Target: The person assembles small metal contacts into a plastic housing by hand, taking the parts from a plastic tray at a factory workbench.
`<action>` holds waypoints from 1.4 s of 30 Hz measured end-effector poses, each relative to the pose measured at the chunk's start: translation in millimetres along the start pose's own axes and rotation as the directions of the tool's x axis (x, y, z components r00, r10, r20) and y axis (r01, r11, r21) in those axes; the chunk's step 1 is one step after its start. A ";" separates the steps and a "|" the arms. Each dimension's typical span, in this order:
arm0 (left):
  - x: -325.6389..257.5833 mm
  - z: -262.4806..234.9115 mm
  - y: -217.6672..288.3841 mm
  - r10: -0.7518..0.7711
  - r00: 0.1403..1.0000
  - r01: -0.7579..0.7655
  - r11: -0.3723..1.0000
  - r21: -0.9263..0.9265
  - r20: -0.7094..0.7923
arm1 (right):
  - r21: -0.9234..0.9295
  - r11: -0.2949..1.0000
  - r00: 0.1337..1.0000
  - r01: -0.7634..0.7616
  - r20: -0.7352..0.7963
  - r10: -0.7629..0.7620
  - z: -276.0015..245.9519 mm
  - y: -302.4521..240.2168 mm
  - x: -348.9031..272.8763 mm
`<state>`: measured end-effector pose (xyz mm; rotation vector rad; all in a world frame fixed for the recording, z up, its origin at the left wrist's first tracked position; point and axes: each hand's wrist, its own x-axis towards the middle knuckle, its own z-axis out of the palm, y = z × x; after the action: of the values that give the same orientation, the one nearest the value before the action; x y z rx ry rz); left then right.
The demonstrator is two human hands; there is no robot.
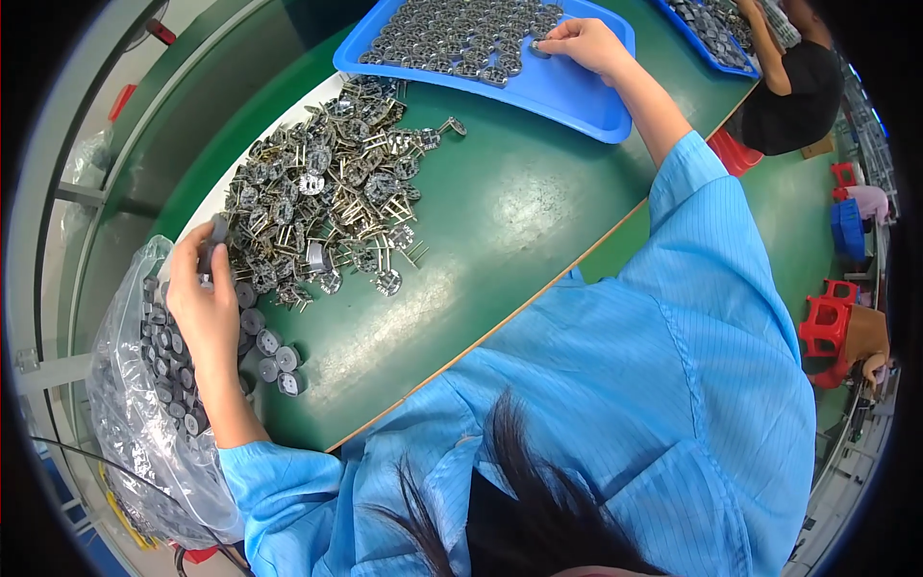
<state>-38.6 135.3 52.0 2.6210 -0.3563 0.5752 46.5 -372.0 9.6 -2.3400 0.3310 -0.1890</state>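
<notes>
Reporting both hands occupied, I take the blue tray as reference. Within its rim, my right hand is drawn to a narrow pinch, thumb and forefinger gripping one round gray part just beside the packed rows; I cannot tell whether this part touches the tray floor. Closely set gray discs with metallic faces fill the left portion of the tray.

My left hand is well apart from the tray, to its left and nearer my body. The fingers are curled, thumb and fingertips set around at least one gray cap; the fingers hide the exact count.

Between the tray and my left hand, small round circuit boards with metal prongs lie in a tangled heap on the green tabletop. One pronged board lies at the heap's edge, near the tray. Farther from the tray than the heap, loose gray caps lie beside a clear plastic bag containing more caps.

To the right of the tray, I note a second blue tray bearing gray parts, with a co-worker's forearm alongside.
</notes>
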 end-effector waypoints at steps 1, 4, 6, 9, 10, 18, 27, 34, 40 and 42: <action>-0.7 -0.6 -0.9 -0.032 0.999 0.024 0.984 -0.176 -0.044 | 0.000 1.000 1.000 0.007 0.007 -0.007 0.9 -4.2 0.2; 6.2 -8.6 18.4 -0.206 0.971 0.232 0.680 -0.696 0.121 | -0.142 0.988 0.996 -0.062 -0.076 0.051 1.9 -12.9 -4.5; 6.6 -3.7 36.1 -0.119 0.922 0.387 0.275 -0.880 0.369 | -0.198 0.977 0.955 0.073 -0.269 -0.126 1.8 -2.4 -6.9; -3.6 9.5 55.2 -0.050 0.829 0.558 0.015 -0.830 0.556 | -0.051 0.881 0.854 0.470 -0.226 -0.469 19.3 -68.3 -60.6; -8.1 14.8 56.8 -0.018 0.807 0.589 -0.041 -0.807 0.590 | -0.015 0.836 0.830 0.549 -0.109 -0.547 33.6 -92.6 -87.6; -25.5 35.9 75.7 0.027 0.811 0.577 0.132 -0.806 0.585 | -0.272 0.747 0.774 0.607 -0.010 -0.633 77.7 -102.4 -135.6; -28.6 35.8 84.3 0.079 0.784 0.611 0.075 -0.788 0.615 | 0.708 0.631 0.814 0.318 0.137 -0.564 109.3 -146.0 -183.6; -31.1 37.1 82.9 0.095 0.774 0.627 0.026 -0.779 0.626 | 0.719 0.640 0.880 0.272 0.084 -0.468 114.9 -147.4 -195.3; -37.2 42.0 84.2 0.087 0.763 0.639 0.051 -0.767 0.641 | 0.605 0.794 0.880 0.061 0.343 -0.329 104.7 -145.3 -199.6; -35.0 40.4 83.3 0.079 0.759 0.646 0.035 -0.762 0.647 | 0.621 0.776 0.834 0.110 0.367 -0.413 99.5 -144.4 -195.2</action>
<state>-83.5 49.2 32.7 1.2341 -0.1738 -0.5457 -90.7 -149.7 34.0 -1.7207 -0.2973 0.1560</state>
